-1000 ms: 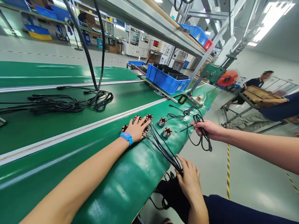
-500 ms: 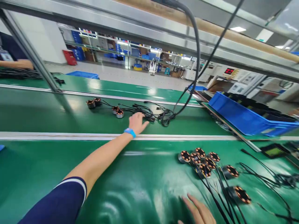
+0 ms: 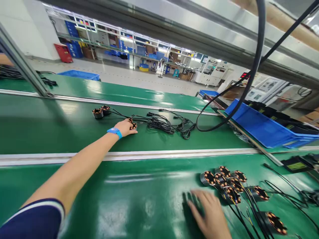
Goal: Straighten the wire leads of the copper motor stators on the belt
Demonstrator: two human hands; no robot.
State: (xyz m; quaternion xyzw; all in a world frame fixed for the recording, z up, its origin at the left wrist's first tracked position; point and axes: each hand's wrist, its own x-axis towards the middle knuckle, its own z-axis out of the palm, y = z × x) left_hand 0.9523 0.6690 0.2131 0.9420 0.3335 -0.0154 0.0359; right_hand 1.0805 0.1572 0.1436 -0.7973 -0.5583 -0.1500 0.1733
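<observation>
The left hand (image 3: 126, 127) reaches across to the middle belt (image 3: 50, 129) and lies over a pair of motors (image 3: 133, 125), fingers curled on them, though whether it truly grips cannot be told from here. Their cables (image 3: 159, 122) trail away to the right along the belt, and two more motors (image 3: 101, 111) sit to the left. The right hand (image 3: 209, 214) rests flat, fingers spread, on the near belt (image 3: 124, 199) just beside a cluster of motors (image 3: 224, 181).
</observation>
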